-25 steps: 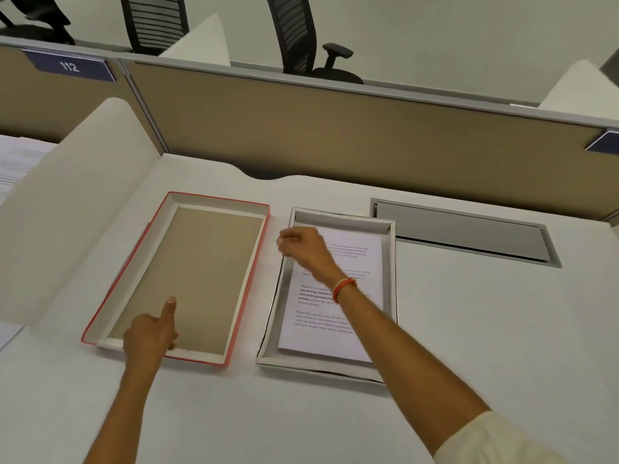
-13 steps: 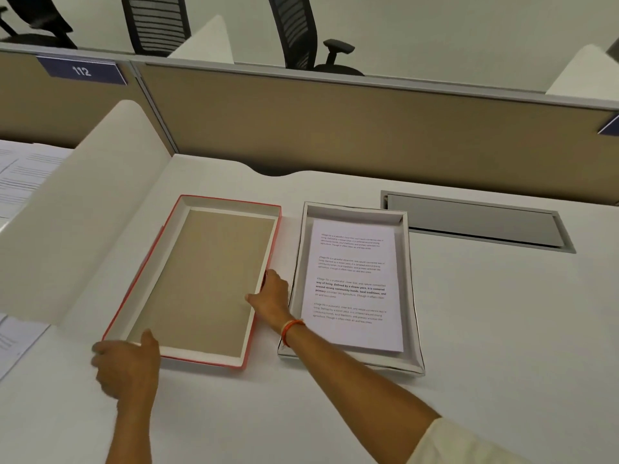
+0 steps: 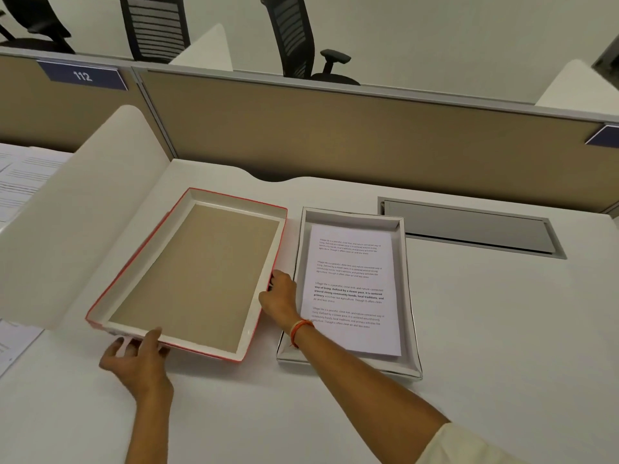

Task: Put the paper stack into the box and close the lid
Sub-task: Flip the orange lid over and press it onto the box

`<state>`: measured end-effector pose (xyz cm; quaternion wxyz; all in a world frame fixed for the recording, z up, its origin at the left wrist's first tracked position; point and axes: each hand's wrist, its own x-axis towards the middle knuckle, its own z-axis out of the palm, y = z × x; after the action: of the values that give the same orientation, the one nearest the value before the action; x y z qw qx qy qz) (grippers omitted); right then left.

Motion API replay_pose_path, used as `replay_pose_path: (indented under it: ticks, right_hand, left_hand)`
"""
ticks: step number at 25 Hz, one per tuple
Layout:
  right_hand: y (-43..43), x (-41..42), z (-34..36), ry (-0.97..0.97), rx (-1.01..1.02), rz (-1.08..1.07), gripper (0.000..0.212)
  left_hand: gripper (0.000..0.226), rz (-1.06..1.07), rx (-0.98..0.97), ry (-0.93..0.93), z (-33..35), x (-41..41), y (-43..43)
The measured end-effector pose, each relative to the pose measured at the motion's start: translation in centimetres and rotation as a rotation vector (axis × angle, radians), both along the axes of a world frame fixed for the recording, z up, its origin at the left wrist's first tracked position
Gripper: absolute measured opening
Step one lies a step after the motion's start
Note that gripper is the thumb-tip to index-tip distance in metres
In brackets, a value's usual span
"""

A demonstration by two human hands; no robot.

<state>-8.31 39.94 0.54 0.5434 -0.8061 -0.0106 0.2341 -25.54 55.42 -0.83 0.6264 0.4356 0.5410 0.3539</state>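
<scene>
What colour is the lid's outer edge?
Red-orange, on the lid, seen in the head view.

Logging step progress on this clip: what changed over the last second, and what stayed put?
The right hand left the paper stack and moved left to grip the long edge of the red-edged lid. The left hand slid from inside the lid to its near-left corner. The lid's near end now looks slightly raised. The paper stack still lies in the white box, uncovered.

left papers (image 3: 20, 175) cropped, sheet print (image 3: 348, 293) illegible
</scene>
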Motion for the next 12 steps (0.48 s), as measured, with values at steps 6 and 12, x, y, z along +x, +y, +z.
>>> replay_pose_path:
  ticks: [6, 12]
  right_hand:
    - [-1.0, 1.3, 1.3, 0.024, 0.046, 0.056, 0.032]
    - [-0.9, 4.2, 8.2, -0.18, 0.029, 0.098, 0.052]
  left_hand:
    - [0.053, -0.16, -0.075, -0.329, 1.6, 1.4, -0.2]
    - [0.045, -0.214, 0.196, -0.348, 4.4, 3.1, -1.9]
